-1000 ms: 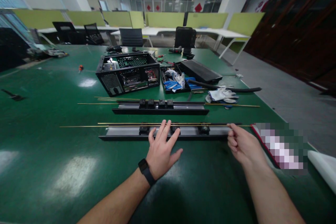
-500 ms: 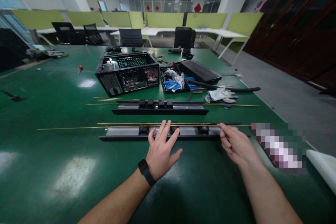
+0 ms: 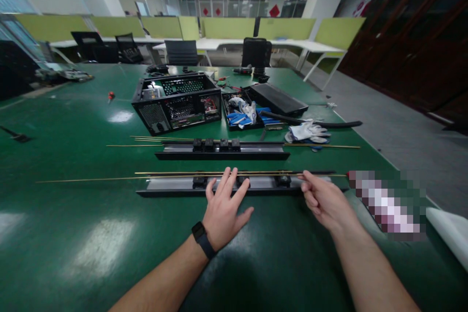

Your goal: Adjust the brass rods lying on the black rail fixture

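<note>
A long black and grey rail [image 3: 171,185] with small black blocks on it lies across the green table [image 3: 73,224] in front of me. Thin brass rods [image 3: 109,178] run along its top. My left hand [image 3: 224,209], with a black watch on the wrist, lies flat with spread fingers on the rail's middle. My right hand [image 3: 321,200] is closed in a pinch on one brass rod near the rail's right end. That rod sticks out far to the left of the rail.
A second rail [image 3: 223,150] with more brass rods lies just behind. Further back stand an open black computer case [image 3: 175,100], a tray with blue and white gloves [image 3: 243,112], a black panel [image 3: 280,99] and white gloves [image 3: 307,131]. Desks and chairs stand beyond.
My right hand has slid left along the rail, pushing the pinched brass rod leftward, so its left end reaches further out. My left hand has stayed put.
</note>
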Tool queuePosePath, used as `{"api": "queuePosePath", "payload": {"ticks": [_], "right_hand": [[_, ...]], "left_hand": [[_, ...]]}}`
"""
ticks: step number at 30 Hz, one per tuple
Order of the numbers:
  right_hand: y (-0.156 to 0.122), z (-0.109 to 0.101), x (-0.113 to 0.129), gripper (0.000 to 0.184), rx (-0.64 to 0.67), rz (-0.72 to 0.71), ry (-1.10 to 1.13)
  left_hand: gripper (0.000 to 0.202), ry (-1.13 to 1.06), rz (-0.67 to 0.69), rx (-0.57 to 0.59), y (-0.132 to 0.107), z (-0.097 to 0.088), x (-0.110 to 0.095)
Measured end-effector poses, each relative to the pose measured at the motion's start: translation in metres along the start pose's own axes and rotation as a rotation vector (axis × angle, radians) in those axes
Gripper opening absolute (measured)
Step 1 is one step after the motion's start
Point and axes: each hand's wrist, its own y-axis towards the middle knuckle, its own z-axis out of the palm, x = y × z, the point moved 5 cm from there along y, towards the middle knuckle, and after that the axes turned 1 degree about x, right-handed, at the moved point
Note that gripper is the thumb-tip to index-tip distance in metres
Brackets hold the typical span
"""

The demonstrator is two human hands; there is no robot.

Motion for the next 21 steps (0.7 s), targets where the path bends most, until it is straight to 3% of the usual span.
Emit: {"api": "queuePosePath", "payload": {"ticks": [5, 12, 17, 21], "right_hand": [[0.000, -0.015, 0.009, 0.017, -0.213, -0.069, 0.085], [-0.002, 0.005, -0.002, 0.031, 0.037, 0.001, -0.011], [-0.001, -0.008, 0.004, 0.022, -0.149, -0.078, 0.063], [-0.001, -0.004, 0.003, 0.029, -0.069, -0.071, 0.022]], "left_hand": [[0.061, -0.003, -0.001, 0.001, 0.000, 0.000, 0.000], [0.060, -0.004, 0.000, 0.000, 0.000, -0.001, -0.001], [0.062, -0.009, -0.006, 0.003, 0.000, -0.001, 0.000], [0.062, -0.002, -0.003, 0.005, 0.000, 0.000, -0.001]]}}
